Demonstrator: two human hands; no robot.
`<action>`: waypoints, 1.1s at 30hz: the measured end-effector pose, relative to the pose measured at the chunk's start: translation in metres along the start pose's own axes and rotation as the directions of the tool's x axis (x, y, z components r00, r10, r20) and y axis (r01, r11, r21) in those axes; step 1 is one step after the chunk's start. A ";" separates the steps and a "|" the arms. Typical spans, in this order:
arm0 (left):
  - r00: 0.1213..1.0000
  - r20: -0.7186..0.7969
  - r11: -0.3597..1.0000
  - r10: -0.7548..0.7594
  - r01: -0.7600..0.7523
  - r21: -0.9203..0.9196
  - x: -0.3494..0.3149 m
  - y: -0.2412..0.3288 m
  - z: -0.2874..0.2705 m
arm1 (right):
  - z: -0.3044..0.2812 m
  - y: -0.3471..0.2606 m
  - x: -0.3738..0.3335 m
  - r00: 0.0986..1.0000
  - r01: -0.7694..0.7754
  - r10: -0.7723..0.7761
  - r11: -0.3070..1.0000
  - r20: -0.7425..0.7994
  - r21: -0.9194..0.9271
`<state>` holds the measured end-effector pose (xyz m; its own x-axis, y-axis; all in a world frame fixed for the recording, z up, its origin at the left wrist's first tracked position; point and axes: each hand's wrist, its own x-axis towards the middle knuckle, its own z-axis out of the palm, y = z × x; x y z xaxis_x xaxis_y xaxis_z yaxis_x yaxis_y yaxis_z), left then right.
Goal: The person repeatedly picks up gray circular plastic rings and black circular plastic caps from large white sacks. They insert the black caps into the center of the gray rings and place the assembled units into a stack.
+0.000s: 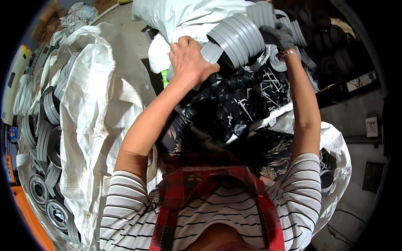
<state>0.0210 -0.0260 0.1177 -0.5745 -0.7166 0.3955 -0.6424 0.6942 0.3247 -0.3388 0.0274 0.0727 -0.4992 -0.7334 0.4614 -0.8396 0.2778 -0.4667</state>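
My bare left hand (189,60) is closed around a grey ribbed plastic piece (212,53), with its thumb pointing right. Just beyond it lies a large stack of grey plastic rings (239,38), tilted, its dark hollow end facing my left hand. My right hand (279,37), in a dark grey glove, curls against the right end of that stack; its fingertips are partly hidden. Another grey ringed stack (261,14) sits behind. Below both hands is a heap of black round plastic parts (228,90), with thin white sticks (271,85) scattered among them.
A tall white woven sack (86,113) stands on the left, beside grey ringed parts and reels (39,188). White sacking (188,16) lies at the far side. More dark round parts (331,42) pile up at far right. Another white sack (337,150) is near my right elbow.
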 end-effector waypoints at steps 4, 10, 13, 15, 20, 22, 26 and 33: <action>0.978 -0.205 0.994 -0.039 0.017 -0.108 0.003 0.007 -0.037 | -0.011 0.044 0.010 0.991 -0.129 0.124 0.860 0.044 0.494; 0.639 -0.758 0.991 -0.132 0.058 -0.124 -0.012 -0.035 -0.187 | -0.087 -0.150 0.051 0.956 -0.276 -0.092 0.027 0.278 0.961; 0.693 -0.625 0.815 -0.359 -0.094 -0.572 -0.045 -0.079 -0.294 | -0.126 -0.307 0.044 0.948 0.031 -0.307 0.356 0.086 0.934; 0.369 -0.876 0.946 -0.311 0.207 -0.249 -0.074 -0.126 -0.341 | -0.102 -0.416 0.024 0.856 0.250 -0.515 0.479 0.039 0.841; -0.038 -0.930 0.555 -0.366 0.793 -0.251 -0.123 -0.208 -0.409 | -0.087 -0.600 -0.032 0.534 0.758 -0.843 0.509 0.060 0.409; -0.004 -0.994 0.546 -0.114 0.835 -0.066 -0.142 -0.204 -0.406 | -0.036 -0.602 -0.069 0.333 0.851 -0.943 0.314 0.032 0.421; 0.334 -0.933 0.675 -0.133 0.720 0.162 -0.142 -0.195 -0.430 | 0.037 -0.555 -0.129 0.206 0.948 -0.941 0.260 0.269 0.183; 0.706 -0.682 0.897 -0.192 0.408 0.171 -0.103 -0.158 -0.394 | 0.047 -0.541 -0.154 0.215 0.976 -0.953 0.200 0.215 -0.091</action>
<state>0.3811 -0.0357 0.3641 0.0631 -0.5932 0.8026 -0.8971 0.3187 0.3061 0.2026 -0.0392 0.2193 0.7385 -0.5556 0.3819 -0.6742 -0.6034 0.4259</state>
